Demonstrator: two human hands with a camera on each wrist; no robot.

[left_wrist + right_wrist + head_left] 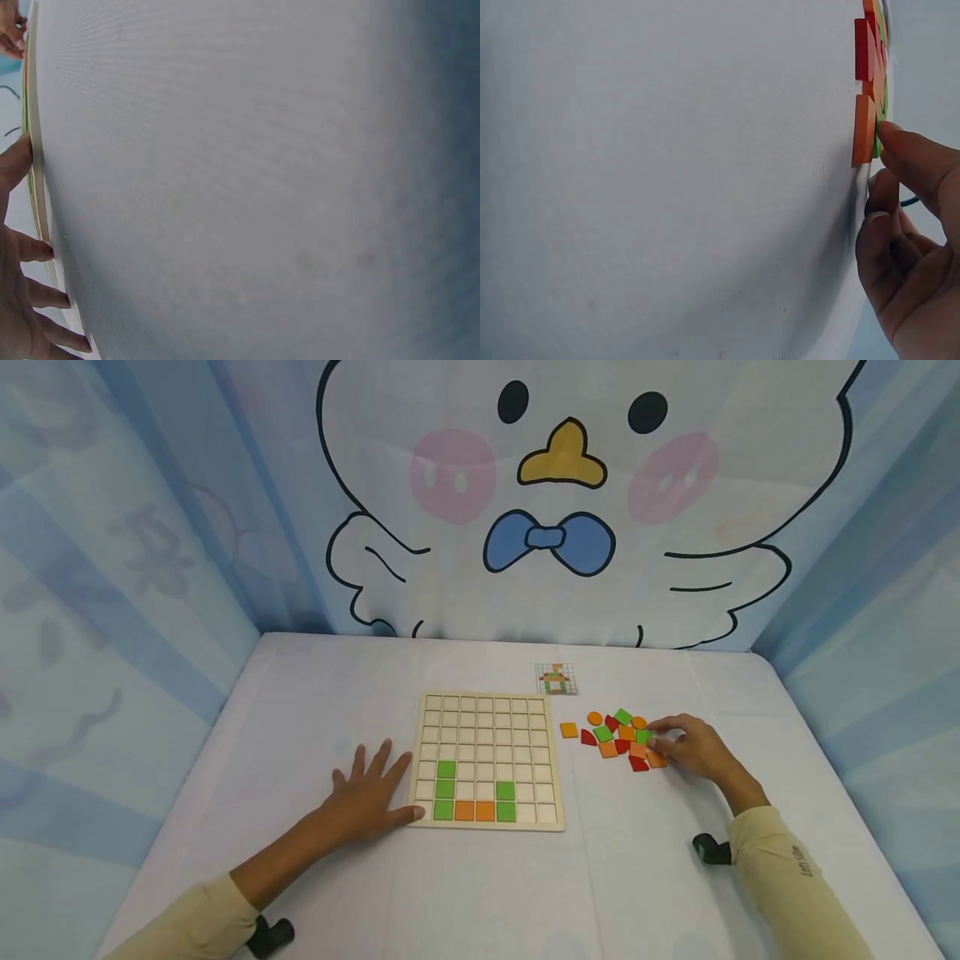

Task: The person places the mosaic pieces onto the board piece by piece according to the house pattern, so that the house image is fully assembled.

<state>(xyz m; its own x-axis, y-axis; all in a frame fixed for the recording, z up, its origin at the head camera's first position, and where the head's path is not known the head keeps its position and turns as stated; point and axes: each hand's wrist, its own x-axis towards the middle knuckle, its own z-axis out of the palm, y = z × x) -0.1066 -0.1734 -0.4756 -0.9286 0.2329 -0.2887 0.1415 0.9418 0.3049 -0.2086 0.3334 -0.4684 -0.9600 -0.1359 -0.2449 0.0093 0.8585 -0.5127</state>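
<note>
My left hand lies with fingers spread at the left side of a wooden grid board. Its thumb rests on the board's near left corner, and the index fingertip is at the left edge. On the grid, a column of green square tiles, two orange tiles and two more green tiles fill some near cells. Over at the loose tiles, my right hand pinches a green tile with thumb and index finger. In the right wrist view, an orange tile stands beside the thumb.
Loose red, orange and green pieces, including a green tile, an orange disc and a red piece, lie right of the board. Behind the board is a small pattern card. A printed curtain hangs beyond the table's far edge.
</note>
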